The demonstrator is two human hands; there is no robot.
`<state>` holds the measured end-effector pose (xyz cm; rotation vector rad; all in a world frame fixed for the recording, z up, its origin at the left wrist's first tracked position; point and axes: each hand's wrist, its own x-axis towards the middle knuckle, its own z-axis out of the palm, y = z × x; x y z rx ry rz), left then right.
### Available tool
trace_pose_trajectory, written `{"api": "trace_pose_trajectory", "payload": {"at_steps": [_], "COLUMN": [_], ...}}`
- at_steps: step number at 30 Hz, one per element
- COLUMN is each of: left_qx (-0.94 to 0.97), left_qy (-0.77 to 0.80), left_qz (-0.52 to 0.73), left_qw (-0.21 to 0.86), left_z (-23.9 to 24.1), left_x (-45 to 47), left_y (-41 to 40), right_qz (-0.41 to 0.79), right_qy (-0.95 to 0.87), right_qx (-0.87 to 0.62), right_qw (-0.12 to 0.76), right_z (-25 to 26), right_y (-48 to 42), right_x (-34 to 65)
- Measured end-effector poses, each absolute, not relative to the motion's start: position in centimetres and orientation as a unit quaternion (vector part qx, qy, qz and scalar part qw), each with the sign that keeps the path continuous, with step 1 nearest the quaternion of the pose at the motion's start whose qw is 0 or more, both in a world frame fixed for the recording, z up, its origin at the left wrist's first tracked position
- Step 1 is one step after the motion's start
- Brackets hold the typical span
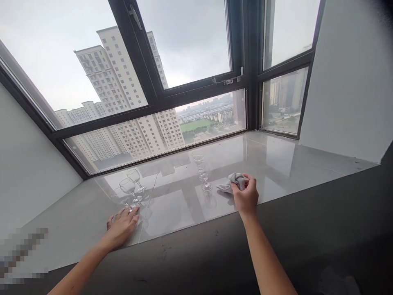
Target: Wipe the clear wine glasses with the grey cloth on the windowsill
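My left hand (123, 226) rests low on the sill at the left, fingers curved over the foot of a clear wine glass (118, 194); its faint bowl rises behind them and its foot is mostly hidden. Just behind stand two more wine glasses, one nearer (127, 186) and one farther (134, 176), both upright. Between my hands, a row of several upright glasses (204, 170) runs back toward the window. My right hand (247, 196) is closed on a crumpled grey cloth (236, 181), right of that row and close to the sill surface.
The glossy tiled windowsill (172, 205) reflects the window and ends at a front edge above a dark wall (190, 254). Dark window frames (153, 102) with a handle (135, 17) stand behind it. Pale walls close in the left and right sides.
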<state>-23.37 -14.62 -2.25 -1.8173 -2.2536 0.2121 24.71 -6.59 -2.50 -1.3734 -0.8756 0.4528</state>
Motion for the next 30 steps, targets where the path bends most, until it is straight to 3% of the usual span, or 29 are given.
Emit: {"api": "trace_pose_trajectory", "payload": {"at_steps": [19,30], "left_qx": [-0.553,-0.536], "left_qy": [-0.833,-0.841], "left_qz": [0.028,0.022], "left_qw": [0.006,0.067], "left_z": [-0.2,-0.6], "left_x": [-21.9,-22.2], "left_y": [-12.8,-14.2], "right_qz": [0.187,0.190], "right_qy": [-0.394,-0.390], "right_qx": [-0.618,-0.615], "right_qw": [0.654,0.659], "right_z": [-2.6,-2.7], "right_y": [-6.6,-6.5], "right_x": [24.7,24.8]}}
